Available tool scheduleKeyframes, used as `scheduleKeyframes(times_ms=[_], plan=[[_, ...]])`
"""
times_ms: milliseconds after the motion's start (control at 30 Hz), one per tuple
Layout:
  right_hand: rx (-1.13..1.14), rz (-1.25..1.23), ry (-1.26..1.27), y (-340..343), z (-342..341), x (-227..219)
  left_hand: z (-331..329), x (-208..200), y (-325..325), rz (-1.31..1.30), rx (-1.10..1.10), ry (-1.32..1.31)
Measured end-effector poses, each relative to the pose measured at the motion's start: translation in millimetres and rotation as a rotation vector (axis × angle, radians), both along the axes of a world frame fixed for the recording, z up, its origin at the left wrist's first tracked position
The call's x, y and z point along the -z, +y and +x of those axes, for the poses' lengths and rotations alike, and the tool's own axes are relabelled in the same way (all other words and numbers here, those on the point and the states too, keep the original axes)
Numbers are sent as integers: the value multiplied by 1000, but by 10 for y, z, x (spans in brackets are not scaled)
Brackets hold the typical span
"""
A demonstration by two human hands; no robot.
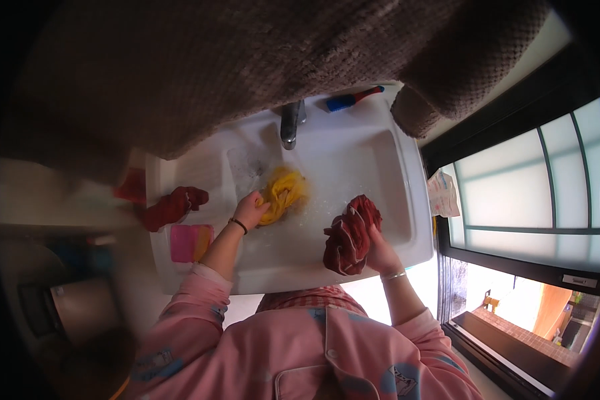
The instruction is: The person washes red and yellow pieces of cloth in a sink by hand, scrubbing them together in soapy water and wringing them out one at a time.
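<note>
A bunched yellow cloth (285,190) lies wet in the white sink (397,193), just below the tap (289,127). My left hand (252,212) grips its left edge with curled fingers. Over the right part of the basin, my right hand (381,253) holds up a crumpled dark red cloth (347,237) with pale edging. The red cloth hides some of the fingers of that hand. Water with a few suds shows around the yellow cloth.
Another red cloth (173,208) hangs over the sink's left rim, above a pink soap dish (183,243). A blue and red brush (353,99) rests on the back ledge. Brown textured fabric (260,60) hangs across the top. A window (527,180) stands at the right.
</note>
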State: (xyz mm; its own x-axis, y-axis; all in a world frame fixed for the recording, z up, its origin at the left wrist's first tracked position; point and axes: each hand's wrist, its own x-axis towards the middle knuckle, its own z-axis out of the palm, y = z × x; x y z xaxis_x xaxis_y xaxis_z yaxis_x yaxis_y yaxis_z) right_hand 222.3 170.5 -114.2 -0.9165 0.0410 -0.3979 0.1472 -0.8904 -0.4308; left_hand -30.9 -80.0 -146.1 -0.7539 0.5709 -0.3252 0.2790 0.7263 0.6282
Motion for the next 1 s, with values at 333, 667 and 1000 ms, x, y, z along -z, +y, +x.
scheduleKeyframes(times_ms=[333,667,1000], plan=[[-18,-60,10,26,26,107,150,-1719,70,941,-204,-457],[27,-48,-3,28,84,119,80,-639,875,1035,22,-473],[54,-40,-43,3,101,127,796,711,973,-266,320,402]])
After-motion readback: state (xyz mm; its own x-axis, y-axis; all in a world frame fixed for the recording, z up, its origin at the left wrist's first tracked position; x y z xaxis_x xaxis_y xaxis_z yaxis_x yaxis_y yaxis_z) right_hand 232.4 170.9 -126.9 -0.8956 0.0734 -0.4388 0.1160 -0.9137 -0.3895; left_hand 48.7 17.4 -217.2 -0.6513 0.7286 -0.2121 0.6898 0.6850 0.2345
